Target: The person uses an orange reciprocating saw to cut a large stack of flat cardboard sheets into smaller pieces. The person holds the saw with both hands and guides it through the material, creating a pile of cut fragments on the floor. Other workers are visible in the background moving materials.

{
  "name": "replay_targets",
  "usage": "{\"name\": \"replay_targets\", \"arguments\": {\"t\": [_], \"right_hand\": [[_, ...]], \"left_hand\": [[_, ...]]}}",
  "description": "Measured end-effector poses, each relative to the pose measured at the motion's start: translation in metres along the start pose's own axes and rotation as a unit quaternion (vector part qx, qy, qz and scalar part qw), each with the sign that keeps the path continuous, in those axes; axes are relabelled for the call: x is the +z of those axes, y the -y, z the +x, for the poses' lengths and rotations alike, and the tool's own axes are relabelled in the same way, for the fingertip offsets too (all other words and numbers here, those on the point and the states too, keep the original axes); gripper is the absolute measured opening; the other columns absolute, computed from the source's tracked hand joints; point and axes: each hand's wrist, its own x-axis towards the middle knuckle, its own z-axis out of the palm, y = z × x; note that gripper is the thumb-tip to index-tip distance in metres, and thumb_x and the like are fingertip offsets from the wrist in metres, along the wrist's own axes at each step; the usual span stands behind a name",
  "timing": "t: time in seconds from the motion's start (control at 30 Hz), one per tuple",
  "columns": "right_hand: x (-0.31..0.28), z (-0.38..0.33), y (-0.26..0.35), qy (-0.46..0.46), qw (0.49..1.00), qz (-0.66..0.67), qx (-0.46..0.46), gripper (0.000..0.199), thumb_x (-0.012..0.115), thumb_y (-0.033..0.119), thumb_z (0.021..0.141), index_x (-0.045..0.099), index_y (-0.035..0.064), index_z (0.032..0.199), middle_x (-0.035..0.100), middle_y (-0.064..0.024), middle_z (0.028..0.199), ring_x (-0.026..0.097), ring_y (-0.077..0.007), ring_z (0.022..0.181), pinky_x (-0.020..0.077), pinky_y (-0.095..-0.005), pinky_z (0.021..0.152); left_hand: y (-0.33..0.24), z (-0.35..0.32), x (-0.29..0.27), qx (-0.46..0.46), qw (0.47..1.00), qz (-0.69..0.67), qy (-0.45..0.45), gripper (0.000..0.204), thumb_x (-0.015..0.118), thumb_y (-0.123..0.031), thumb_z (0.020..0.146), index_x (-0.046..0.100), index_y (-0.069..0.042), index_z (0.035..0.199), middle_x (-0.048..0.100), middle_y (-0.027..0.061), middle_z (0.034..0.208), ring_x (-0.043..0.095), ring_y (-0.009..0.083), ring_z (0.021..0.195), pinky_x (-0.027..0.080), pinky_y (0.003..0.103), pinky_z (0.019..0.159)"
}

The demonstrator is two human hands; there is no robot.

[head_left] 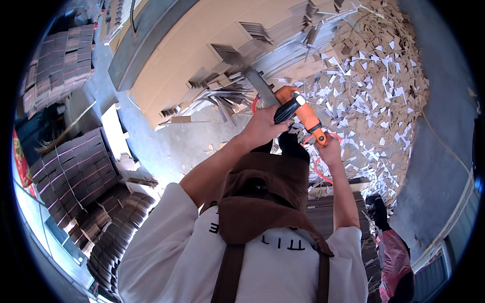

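Note:
Both of my hands hold an orange power tool (305, 114) with a black side handle (287, 110). My left hand (262, 127) is closed around that handle. At the tool's rear end, my right hand (330, 150) is wrapped around the orange grip. From the tool's front, a grey metal head (258, 84) reaches to the edge of a tall stack of brown cardboard sheets (194, 48) with notches in its side. A thin red hose (318, 169) loops down near my right hand. Exactly where the metal head meets the cardboard is blurred.
A large heap of cardboard and white scraps (374, 96) covers the floor at the right. Strapped cardboard bundles (76, 171) stand at the left. A grey metal beam (139, 43) lies along the stack. Someone's pink garment (395, 257) shows at the lower right.

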Motion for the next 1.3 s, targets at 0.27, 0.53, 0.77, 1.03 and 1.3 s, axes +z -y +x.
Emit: {"name": "replay_targets", "arguments": {"t": [0.27,0.53,0.77,1.03,1.3], "right_hand": [[-0.004,0.031,-0.017,0.012,1.000,-0.006,-0.016,0.032,0.071,0.021,0.070,0.060,0.0052,0.096,0.065,-0.0178,0.073,0.064,-0.0373,0.071,0.0514,-0.0451,0.062],[-0.023,0.072,-0.024,0.047,0.996,0.003,-0.075,0.031,0.070,0.019,0.070,0.062,0.0054,0.097,0.064,-0.0169,0.071,0.063,-0.0370,0.067,0.0505,-0.0445,0.059],[-0.042,0.090,-0.033,0.072,0.993,0.001,-0.097,0.030,0.070,0.018,0.070,0.061,0.0058,0.097,0.064,-0.0167,0.071,0.063,-0.0373,0.069,0.0499,-0.0450,0.060],[-0.051,0.094,-0.029,0.095,0.992,-0.011,-0.087,0.039,0.070,0.019,0.070,0.059,0.0062,0.104,0.065,-0.0166,0.074,0.063,-0.0371,0.073,0.0503,-0.0454,0.064],[-0.040,0.098,-0.036,0.069,0.993,-0.029,-0.093,0.036,0.070,0.018,0.069,0.061,0.0042,0.101,0.065,-0.0173,0.074,0.063,-0.0365,0.072,0.0503,-0.0456,0.065]], "left_hand": [[-0.015,0.012,0.008,-0.035,0.999,-0.001,-0.024,0.025,0.069,-0.020,0.081,0.059,0.000,0.093,0.050,0.0012,0.059,0.047,0.0057,0.055,0.039,0.025,0.050],[-0.033,0.023,0.024,-0.074,0.993,-0.002,-0.089,0.022,0.066,-0.016,0.082,0.060,0.001,0.094,0.048,0.0005,0.059,0.045,0.0058,0.056,0.039,0.026,0.051],[-0.043,0.034,0.035,-0.112,0.986,-0.014,-0.125,0.027,0.071,-0.020,0.079,0.058,0.002,0.088,0.056,0.0124,0.065,0.053,0.0173,0.059,0.045,0.033,0.058],[-0.049,0.031,0.039,-0.088,0.987,-0.018,-0.136,0.023,0.069,-0.015,0.080,0.058,0.002,0.091,0.053,0.0049,0.064,0.048,0.0087,0.059,0.042,0.028,0.055],[-0.044,0.039,0.031,-0.093,0.988,-0.013,-0.121,0.027,0.068,-0.019,0.080,0.058,0.003,0.094,0.055,0.0093,0.065,0.049,0.0113,0.059,0.044,0.030,0.058]]}}
